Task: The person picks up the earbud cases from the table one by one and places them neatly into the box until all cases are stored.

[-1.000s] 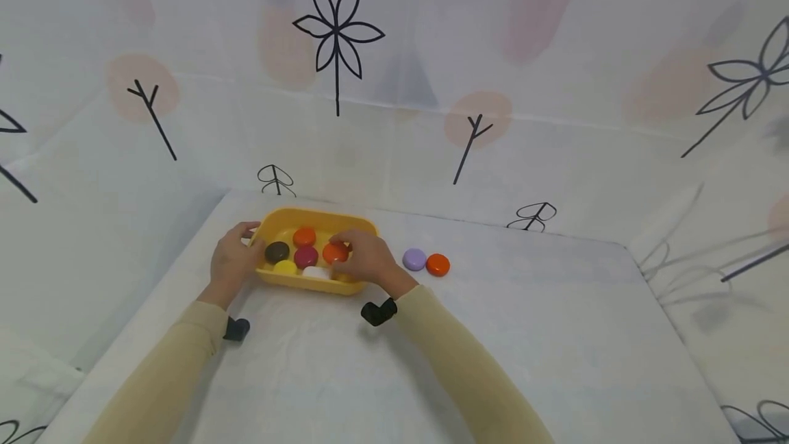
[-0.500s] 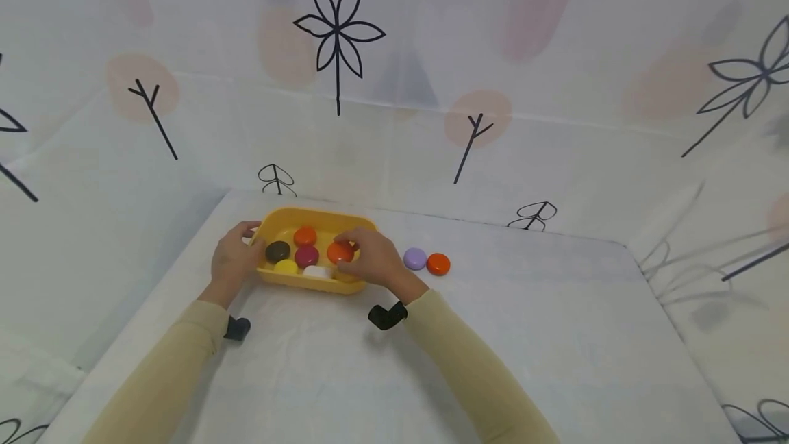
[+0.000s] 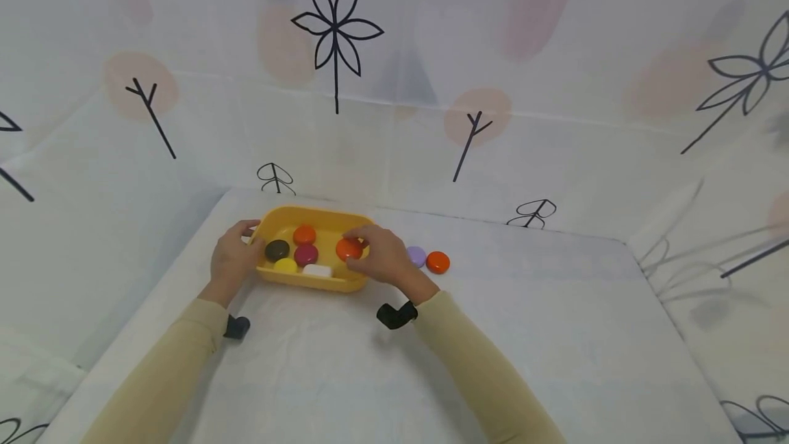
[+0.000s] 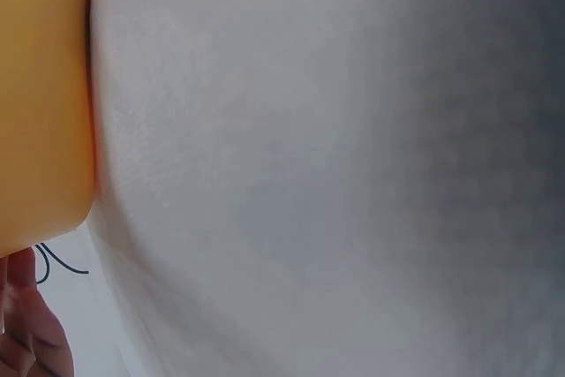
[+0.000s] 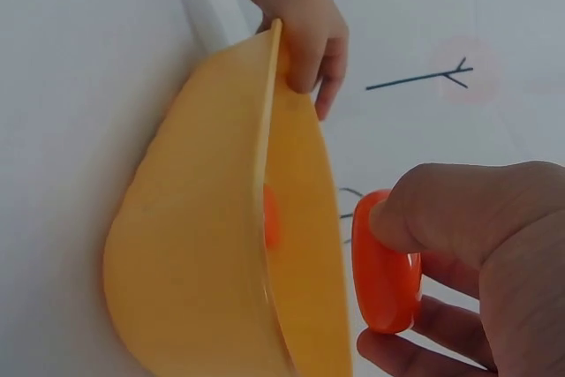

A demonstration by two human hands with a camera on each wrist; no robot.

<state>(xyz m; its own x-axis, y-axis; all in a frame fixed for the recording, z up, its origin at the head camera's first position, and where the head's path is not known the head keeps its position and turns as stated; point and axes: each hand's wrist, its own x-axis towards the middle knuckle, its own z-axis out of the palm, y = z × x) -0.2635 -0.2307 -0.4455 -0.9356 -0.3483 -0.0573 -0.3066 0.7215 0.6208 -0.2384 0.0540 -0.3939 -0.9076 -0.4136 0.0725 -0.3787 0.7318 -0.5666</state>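
Note:
My left hand (image 3: 233, 259) grips the left end of a shallow yellow plastic tray (image 3: 333, 284), thumb over the rim. At the right end, my right hand (image 3: 385, 257) pinches a glossy, rounded orange disc (image 3: 348, 249) between thumb and fingers. The right wrist view shows this orange disc (image 5: 386, 262) raised about level with the rim. Inside the tray lie another orange disc (image 3: 305, 235), a dark disc (image 3: 277, 250), a magenta disc (image 3: 305, 254), a yellow disc (image 3: 285, 266) and a white piece (image 3: 317, 270). The left wrist view catches only the tray wall (image 4: 44, 103) and some fingertips.
On the white-covered table (image 3: 524, 334), right of the tray, sit a lilac disc (image 3: 417, 257), partly behind my right hand, and an orange-red disc (image 3: 438, 262). Behind the table rises a patterned cloth backdrop (image 3: 394, 74).
My right hand has shifted to the right within the tray's end, carrying the orange disc along. It now covers part of the lilac disc. My left hand and the tray stay put.

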